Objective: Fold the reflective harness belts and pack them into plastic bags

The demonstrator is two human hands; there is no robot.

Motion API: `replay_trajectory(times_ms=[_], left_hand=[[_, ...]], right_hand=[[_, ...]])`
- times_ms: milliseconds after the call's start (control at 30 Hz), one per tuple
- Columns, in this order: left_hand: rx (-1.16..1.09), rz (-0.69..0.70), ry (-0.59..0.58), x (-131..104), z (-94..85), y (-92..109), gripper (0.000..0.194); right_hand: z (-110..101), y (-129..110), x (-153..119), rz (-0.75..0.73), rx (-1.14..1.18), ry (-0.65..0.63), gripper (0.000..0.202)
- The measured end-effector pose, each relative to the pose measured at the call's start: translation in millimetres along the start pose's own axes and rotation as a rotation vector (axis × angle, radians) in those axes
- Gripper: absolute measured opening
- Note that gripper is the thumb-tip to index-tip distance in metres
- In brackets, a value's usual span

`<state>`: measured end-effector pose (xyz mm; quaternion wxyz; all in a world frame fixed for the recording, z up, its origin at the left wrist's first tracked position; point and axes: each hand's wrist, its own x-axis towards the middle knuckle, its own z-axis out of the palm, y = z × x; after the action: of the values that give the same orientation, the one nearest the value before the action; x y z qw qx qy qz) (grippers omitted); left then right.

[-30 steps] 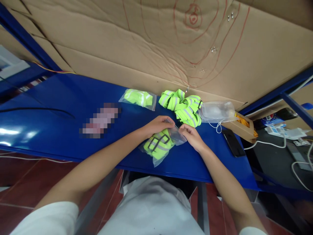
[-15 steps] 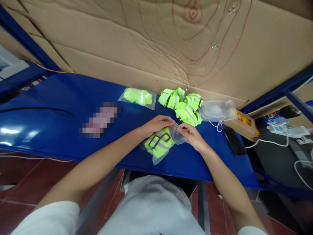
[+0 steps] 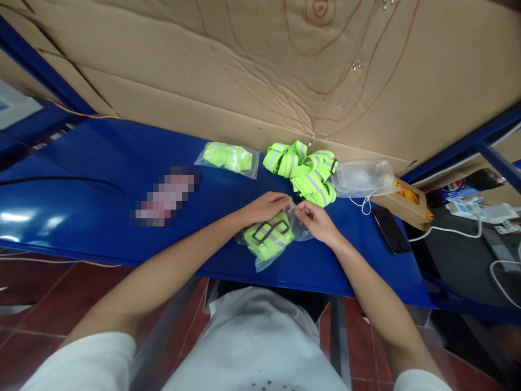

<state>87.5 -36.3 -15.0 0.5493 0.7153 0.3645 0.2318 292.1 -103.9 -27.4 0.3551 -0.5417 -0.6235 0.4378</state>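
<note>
- I see the left hand (image 3: pixel 271 206) low over the bench (image 3: pixel 101 157), its grip closed to a pinch, fingertips on the upper edge of a clear bag (image 3: pixel 302 231).
- I have the right hand (image 3: pixel 319 221) just beside it, thumb and forefinger pinched together on the same edge; that grip is closed as well, and the two sets of fingertips nearly meet.
- The clear bag lies near the front edge of the bench, below and between the hands. Inside it I make out a folded yellow-green strap (image 3: pixel 264 247) with grey bands and black rectangular loops (image 3: pixel 271 232) on top.
- I cannot tell whether the bag's mouth is sealed, because the fingers cover part of it.
- Behind the left hand, toward the back of the bench, I see a second bag (image 3: pixel 254 164) with yellow-green material inside.
- Beyond the hands, a loose pile of reflective straps (image 3: pixel 313 182) lies in coils, beside an empty-looking plastic pouch (image 3: pixel 362 179) on its right.
- Farther right I have a black phone (image 3: pixel 391 231) lying flat and, near it, a cardboard box (image 3: pixel 417 213) with something orange-yellow inside.
- To the left, a pinkish item (image 3: pixel 167 196) is pixelated, so I cannot tell what it is.
- A cardboard panel (image 3: pixel 163 81) with red curved lines stands behind the bench.
</note>
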Motion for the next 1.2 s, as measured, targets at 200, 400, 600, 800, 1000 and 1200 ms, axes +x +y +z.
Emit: replay_trajectory(times_ms=[200,400,600,800,1000,1200], left_hand=[[0.102,0.107,0.011,4.6,-1.5,-7.3,0.038],[0.184,0.192,0.041,-1.9,1.4,-2.3,0.039],[0.265,0.216,0.143,-7.7,4.4,6.0,0.028],[0.297,0.221,0.167,-8.4,3.4,8.0,0.023],[0.336,0.213,0.159,-6.6,2.9,4.0,0.022],[0.357,0.207,0.143,-8.6,2.7,6.0,0.021]], right_hand=[[1.9,-1.2,-1.2,-0.021,-0.047,0.033,0.045],[5.5,-1.4,-4.4,-0.064,-0.103,0.077,0.040],[8.0,-0.9,-2.2,-0.073,-0.109,0.115,0.039],[7.4,-2.5,-1.6,-0.072,-0.149,0.116,0.039],[6.6,-5.5,-5.1,-0.098,-0.251,0.151,0.032],[7.3,-8.4,-8.3,-0.137,-0.330,0.162,0.026]])
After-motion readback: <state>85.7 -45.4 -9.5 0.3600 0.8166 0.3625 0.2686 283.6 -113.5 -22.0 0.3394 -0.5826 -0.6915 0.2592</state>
